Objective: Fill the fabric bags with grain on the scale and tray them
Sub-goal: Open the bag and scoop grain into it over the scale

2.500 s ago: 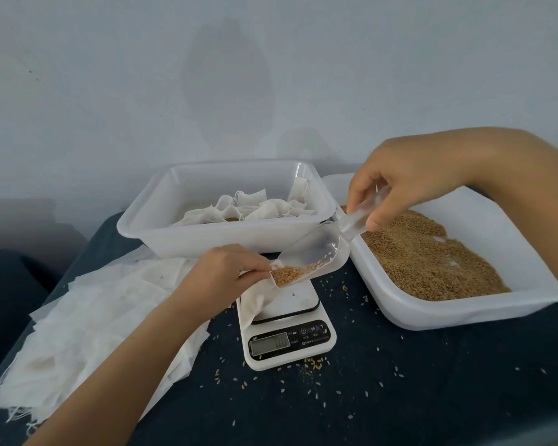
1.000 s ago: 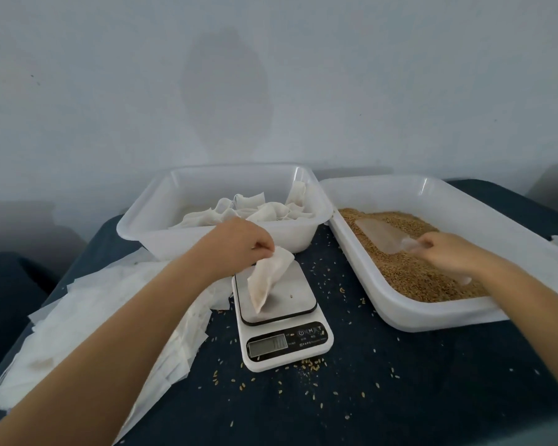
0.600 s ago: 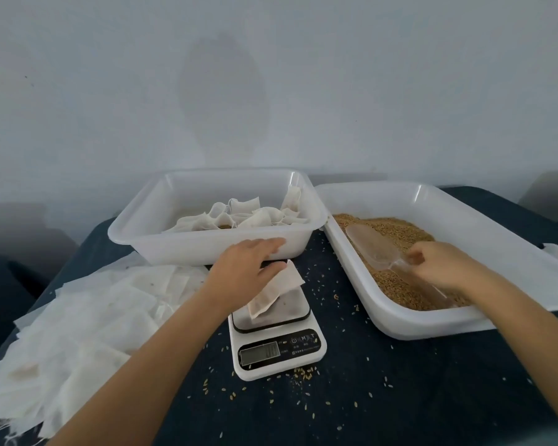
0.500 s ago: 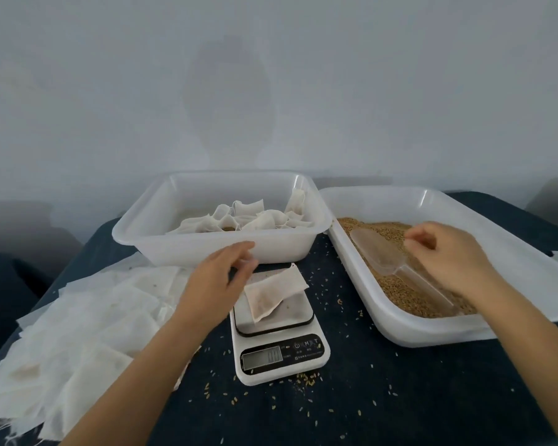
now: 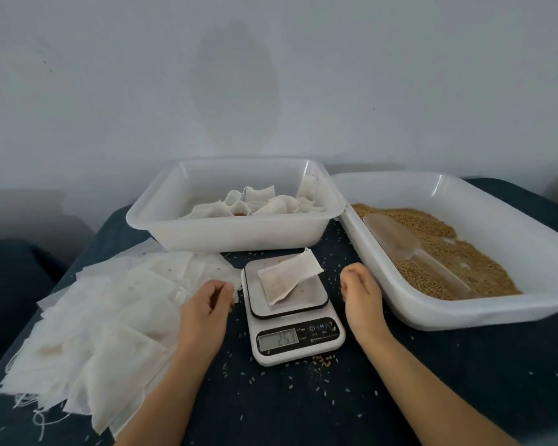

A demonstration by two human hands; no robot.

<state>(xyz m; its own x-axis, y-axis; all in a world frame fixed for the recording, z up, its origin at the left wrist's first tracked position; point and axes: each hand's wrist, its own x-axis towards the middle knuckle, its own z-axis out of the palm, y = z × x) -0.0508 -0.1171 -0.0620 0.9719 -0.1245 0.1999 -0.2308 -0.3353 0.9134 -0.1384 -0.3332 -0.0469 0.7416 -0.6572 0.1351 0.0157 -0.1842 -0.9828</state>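
Note:
A small white fabric bag (image 5: 287,278) with grain inside lies flat on the platform of the white kitchen scale (image 5: 290,329), whose display shows digits. My left hand (image 5: 207,307) rests just left of the scale, fingers loosely curled, holding nothing. My right hand (image 5: 360,291) rests just right of it, also loosely curled and empty. The clear plastic scoop (image 5: 400,243) lies on the grain (image 5: 464,262) in the right tray (image 5: 464,313). Several filled bags (image 5: 258,204) sit in the back tray (image 5: 232,236).
A pile of flat empty fabric bags (image 5: 103,317) spreads over the dark table at the left. Loose grains (image 5: 322,360) are scattered on the cloth around and in front of the scale. A pale wall stands close behind the trays.
My left hand laid the bag flat on the scale, let go and drew back left. My right hand put the scoop down in the grain tray and came to rest beside the scale.

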